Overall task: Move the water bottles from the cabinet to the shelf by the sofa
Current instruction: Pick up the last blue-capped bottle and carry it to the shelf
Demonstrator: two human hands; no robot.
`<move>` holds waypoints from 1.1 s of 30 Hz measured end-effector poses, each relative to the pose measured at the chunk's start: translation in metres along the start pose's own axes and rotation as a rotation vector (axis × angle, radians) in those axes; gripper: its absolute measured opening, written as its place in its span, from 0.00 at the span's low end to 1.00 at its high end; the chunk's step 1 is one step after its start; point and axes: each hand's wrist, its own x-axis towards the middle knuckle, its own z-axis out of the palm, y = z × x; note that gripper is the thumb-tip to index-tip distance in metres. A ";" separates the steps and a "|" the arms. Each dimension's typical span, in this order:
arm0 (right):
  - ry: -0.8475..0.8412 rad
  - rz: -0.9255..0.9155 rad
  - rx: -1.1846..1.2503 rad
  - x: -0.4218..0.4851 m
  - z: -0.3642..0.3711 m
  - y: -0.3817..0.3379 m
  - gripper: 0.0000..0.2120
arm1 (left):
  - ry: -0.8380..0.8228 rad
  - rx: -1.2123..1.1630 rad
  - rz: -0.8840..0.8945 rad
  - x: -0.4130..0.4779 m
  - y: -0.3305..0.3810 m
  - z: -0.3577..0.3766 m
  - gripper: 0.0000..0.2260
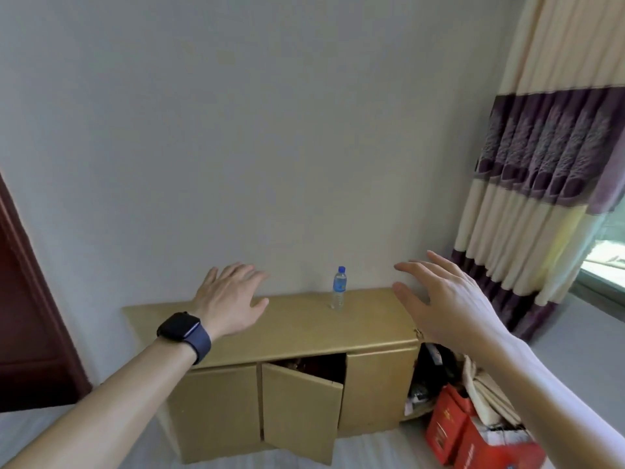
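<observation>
Head view. One water bottle (339,288) stood upright on the top of the low tan cabinet (368,319), right of the middle and near the wall, blue cap up, long axis vertical. I saw no other bottle on top. Both hands were raised in front of me, fingers spread and straight, holding nothing: left hand (230,299) palm down over the left part of the cabinet top, a dark watch (181,328) on that wrist; right hand (436,299) turned with the palm facing inward, over the right end. The bottle lay ahead of and between the two hands, touching neither. In the picture the right hand's thumb and forefinger stood slightly closer to it than the left thumb, though I could not judge depth well in this wide view. My reading: the reach had not closed yet, and the right hand seemed better placed, since its palm already faced the bottle's side and a sideways wrap round the upright body would suit. The bottle looked light and narrow-based; a knock could tip it. The middle cabinet door (301,411) hung ajar, its inside too dark to make out. Red boxes (449,424) and a striped curtain (541,164) stood right of the cabinet.
</observation>
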 end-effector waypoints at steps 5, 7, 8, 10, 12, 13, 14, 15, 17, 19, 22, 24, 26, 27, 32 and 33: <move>-0.023 -0.033 0.052 0.085 0.049 0.039 0.22 | -0.032 -0.020 -0.030 0.089 -0.004 0.032 0.25; -0.033 -0.031 0.077 0.113 0.072 0.055 0.21 | -0.036 -0.037 -0.047 0.121 -0.005 0.050 0.24; -0.038 -0.024 0.093 0.126 0.085 0.062 0.21 | -0.036 -0.049 -0.056 0.137 -0.006 0.061 0.24; -0.061 -0.009 0.119 0.150 0.111 0.077 0.20 | -0.054 -0.076 -0.066 0.168 -0.007 0.087 0.24; -0.103 0.001 0.129 0.171 0.141 0.090 0.19 | -0.100 -0.111 -0.079 0.196 -0.007 0.119 0.25; -0.127 0.006 0.133 0.181 0.158 0.096 0.20 | -0.127 -0.127 -0.086 0.209 -0.008 0.137 0.25; -0.153 0.013 0.138 0.191 0.175 0.102 0.20 | -0.156 -0.139 -0.088 0.222 -0.008 0.157 0.25; -0.183 0.022 0.145 0.201 0.193 0.108 0.21 | -0.189 -0.143 -0.087 0.234 -0.008 0.178 0.26; -0.248 0.042 0.150 0.220 0.231 0.118 0.21 | -0.271 -0.151 -0.086 0.257 -0.009 0.223 0.26; -0.324 0.059 0.143 0.236 0.270 0.127 0.19 | -0.362 -0.174 -0.087 0.281 -0.009 0.271 0.26; -0.462 0.124 0.159 0.255 0.326 0.144 0.18 | -0.520 -0.204 -0.083 0.317 -0.006 0.335 0.25; -0.568 0.151 0.157 0.262 0.361 0.156 0.18 | -0.617 -0.218 -0.086 0.335 0.000 0.376 0.24; -0.670 0.188 0.175 0.270 0.393 0.170 0.18 | -0.730 -0.229 -0.095 0.346 0.006 0.412 0.24; -0.726 0.206 0.193 0.272 0.407 0.177 0.18 | -0.796 -0.239 -0.102 0.348 0.009 0.427 0.24; -0.914 0.243 0.226 0.309 0.477 0.211 0.22 | -0.997 -0.271 -0.155 0.357 0.030 0.494 0.22; -0.910 0.252 0.222 0.321 0.491 0.217 0.24 | -1.011 -0.286 -0.181 0.361 0.033 0.504 0.21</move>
